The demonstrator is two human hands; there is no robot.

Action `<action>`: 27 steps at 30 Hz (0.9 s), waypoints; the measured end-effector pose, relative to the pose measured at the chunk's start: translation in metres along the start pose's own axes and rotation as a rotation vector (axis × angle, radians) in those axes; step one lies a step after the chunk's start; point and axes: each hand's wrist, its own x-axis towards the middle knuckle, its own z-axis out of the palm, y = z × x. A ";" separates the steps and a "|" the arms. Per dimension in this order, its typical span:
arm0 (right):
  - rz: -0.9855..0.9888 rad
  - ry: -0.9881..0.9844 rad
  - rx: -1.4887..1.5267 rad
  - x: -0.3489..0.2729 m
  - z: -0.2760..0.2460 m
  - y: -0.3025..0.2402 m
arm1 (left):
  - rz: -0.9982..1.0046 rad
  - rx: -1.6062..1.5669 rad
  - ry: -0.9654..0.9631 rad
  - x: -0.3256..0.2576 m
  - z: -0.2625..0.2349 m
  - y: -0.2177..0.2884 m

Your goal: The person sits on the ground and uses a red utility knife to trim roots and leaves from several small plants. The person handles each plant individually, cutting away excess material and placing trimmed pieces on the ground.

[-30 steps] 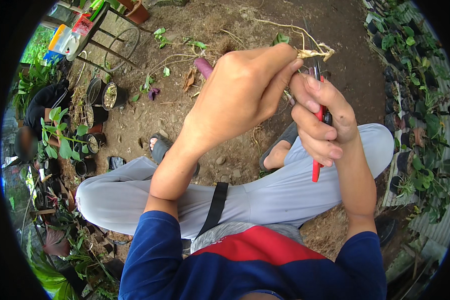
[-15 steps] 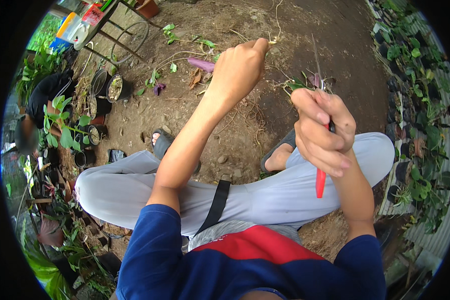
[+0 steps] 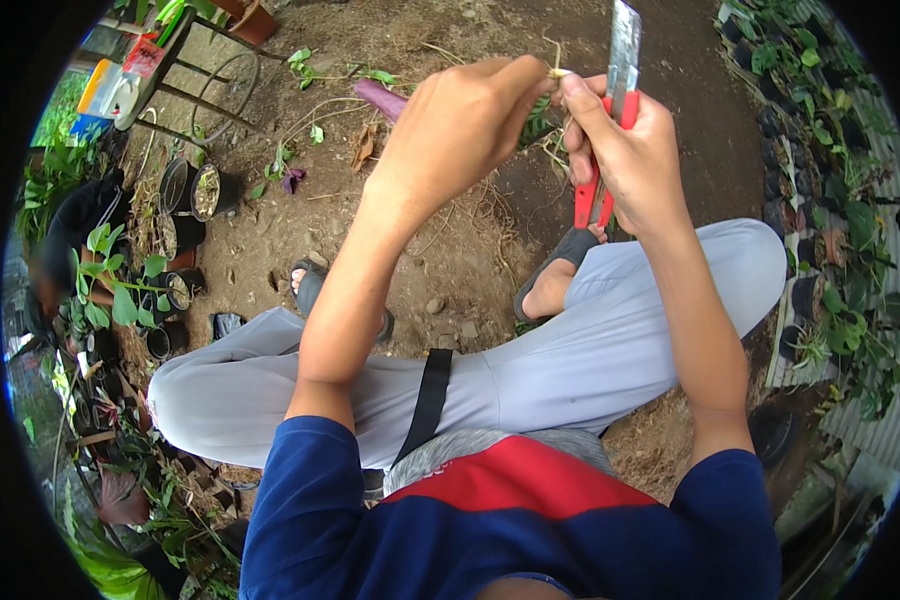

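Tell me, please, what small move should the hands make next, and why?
Probably lower the knife blade to the plant cutting. The right hand holds the red knife with its blade pointing up, away from the stem, while the left hand pinches the stem beside it.

Bare brown soil point(image 3: 440, 250) covers the ground, strewn with small stones, dry roots and fallen leaves. At the left stand black plastic pots point(image 3: 195, 190) and leafy green seedlings point(image 3: 120, 290), with a metal-framed stand point(image 3: 185, 70) at the upper left. Along the right edge run rows of potted plants point(image 3: 830, 230) beside corrugated sheeting point(image 3: 870, 420). Soft, even daylight falls everywhere.
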 end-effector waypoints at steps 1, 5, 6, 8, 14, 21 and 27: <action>-0.050 -0.027 -0.021 0.002 -0.002 0.002 | -0.008 -0.003 -0.008 0.000 -0.002 -0.001; -0.103 0.024 -0.120 0.022 -0.034 0.001 | -0.226 0.123 -0.011 0.001 -0.015 -0.012; -0.051 0.052 -0.111 0.030 -0.044 0.000 | -0.265 0.171 -0.010 0.000 -0.020 -0.013; 0.077 0.048 -0.309 0.043 -0.064 0.000 | -0.296 0.147 0.053 0.001 -0.023 -0.016; 0.103 0.200 -0.622 0.069 -0.077 0.040 | -0.229 0.008 0.096 0.005 -0.033 -0.020; 0.450 -0.407 -1.183 0.069 -0.033 0.146 | -0.405 -0.037 0.239 0.006 -0.064 -0.021; 0.282 -0.839 -1.266 0.022 0.047 0.284 | -0.421 -0.162 0.327 0.004 -0.069 -0.029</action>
